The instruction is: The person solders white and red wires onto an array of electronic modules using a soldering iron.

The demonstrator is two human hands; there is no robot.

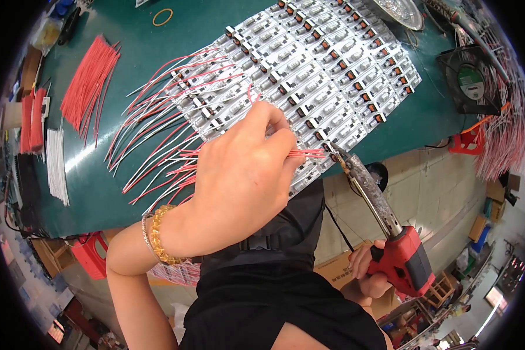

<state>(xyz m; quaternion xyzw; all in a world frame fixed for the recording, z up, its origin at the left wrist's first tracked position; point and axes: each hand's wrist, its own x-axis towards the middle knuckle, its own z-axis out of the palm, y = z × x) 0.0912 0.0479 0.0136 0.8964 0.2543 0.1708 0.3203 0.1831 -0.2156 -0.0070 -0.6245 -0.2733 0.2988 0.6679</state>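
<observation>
Black shirt (262,297) behind my left grip (242,166), I'm pinching red wires (307,153), probably light and bendy, best held just short of their tips.

A yellow rubber band (172,16) lies well left of a black fan (470,83).

A green-topped table (137,64) stands over a pale tiled floor (423,186), with red stools (90,255) near its edge.
</observation>
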